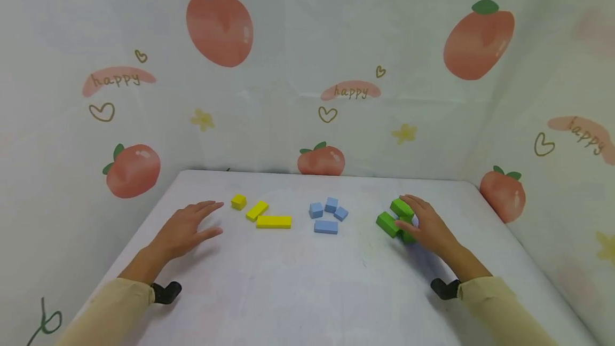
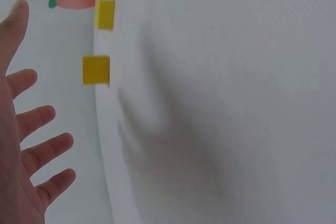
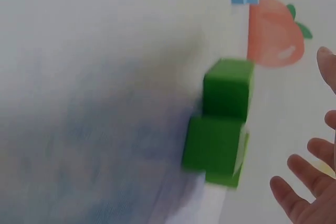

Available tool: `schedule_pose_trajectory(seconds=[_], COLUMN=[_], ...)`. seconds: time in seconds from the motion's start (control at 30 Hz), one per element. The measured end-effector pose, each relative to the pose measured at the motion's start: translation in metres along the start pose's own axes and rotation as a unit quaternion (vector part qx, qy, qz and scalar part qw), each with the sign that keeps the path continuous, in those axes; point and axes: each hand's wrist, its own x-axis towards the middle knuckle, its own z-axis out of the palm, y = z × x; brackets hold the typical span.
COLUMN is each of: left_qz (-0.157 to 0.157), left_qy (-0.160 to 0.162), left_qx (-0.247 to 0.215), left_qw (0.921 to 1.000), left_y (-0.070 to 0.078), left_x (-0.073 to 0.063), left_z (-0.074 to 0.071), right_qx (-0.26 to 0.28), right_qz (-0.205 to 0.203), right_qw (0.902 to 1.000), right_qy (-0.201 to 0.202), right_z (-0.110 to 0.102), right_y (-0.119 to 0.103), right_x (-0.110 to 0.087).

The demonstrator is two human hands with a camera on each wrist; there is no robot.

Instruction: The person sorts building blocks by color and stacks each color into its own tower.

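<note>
My left hand (image 1: 184, 231) hovers over the left side of the table, fingers spread and holding nothing. Nearest to it are a yellow cube (image 1: 238, 202), a short yellow block (image 1: 257, 211) and a long yellow block (image 1: 274, 222). On the right, my right hand (image 1: 427, 226) is above several green blocks (image 1: 387, 225), partly covering them in the head view. Its fingers are extended, and in the right wrist view they stand apart from the green blocks (image 3: 215, 145). Between the hands lie several light blue blocks (image 1: 326, 227).
A white table (image 1: 288, 292) carries all the blocks. Behind it and along its sides hangs a pale curtain (image 1: 288, 41) printed with peaches, hearts and lettering. Each wrist wears a black device, one on the left (image 1: 166, 292) and one on the right (image 1: 444, 289).
</note>
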Motion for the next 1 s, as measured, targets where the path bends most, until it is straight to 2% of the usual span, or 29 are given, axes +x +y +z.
schedule_pose_trajectory(seconds=[0.3, 0.47, 0.63, 1.0], left_qz=[-0.048, -0.075, -0.086, -0.103], left_qy=[-0.005, -0.017, -0.024, -0.039], left_qx=[-0.056, -0.090, -0.136, -0.206], left_qw=[0.9973, 0.9930, 0.9866, 0.9723], left_y=[0.021, 0.028, 0.035, 0.048], left_x=[0.012, 0.019, 0.026, 0.043], left_z=[0.011, 0.017, 0.021, 0.032], right_qx=[0.058, 0.070, 0.088, 0.143], right_qz=[-0.016, -0.029, -0.023, -0.042], right_qw=[0.9981, 0.9971, 0.9958, 0.9881], right_qy=[-0.008, -0.005, -0.014, -0.037], right_z=[0.015, 0.025, 0.036, 0.058], right_y=[-0.030, -0.047, -0.063, -0.094], right_x=[0.017, 0.026, 0.034, 0.051])
